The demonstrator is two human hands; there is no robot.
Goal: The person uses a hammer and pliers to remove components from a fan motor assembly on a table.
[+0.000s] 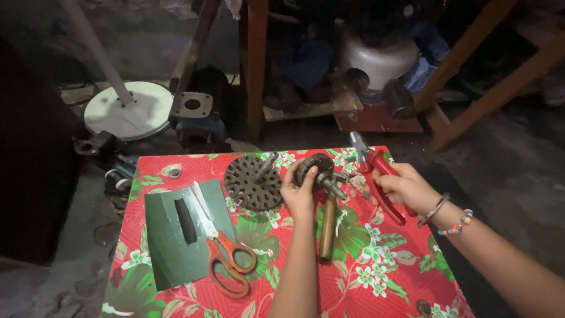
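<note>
Red-handled pliers: held in the right hand (405,187), fist wrapped round both handles, metal nose (358,143) pointing up and away from the person, toward the desk's far edge.
Right grip: closed on the pliers (379,171); whether the nose itself is open or shut cannot be told.
Left grip: left hand (299,193) curled over the near-left side of a dark round motor core (315,171), fingers on its rim, holding it steady just above or on the desk; contact with the cloth unclear.
Key relation: core lies to the left of the pliers, close beside them; its stub shaft (334,188) points right and toward the person, into the gap between the hands. Pliers nose sits above and to the right of that shaft, apart from it.
Nearer hand: left already on the core; right is the free tool hand.
Core appearance: dark, rusty brown, disc-like, grey metal shaft end.
Nearby: wooden tool handle (328,228) lying lengthwise under the core; perforated round plate (252,182) to the left; orange scissors (226,256) on a green sheet (170,247).
Desk: red floral cloth (376,277).
</note>
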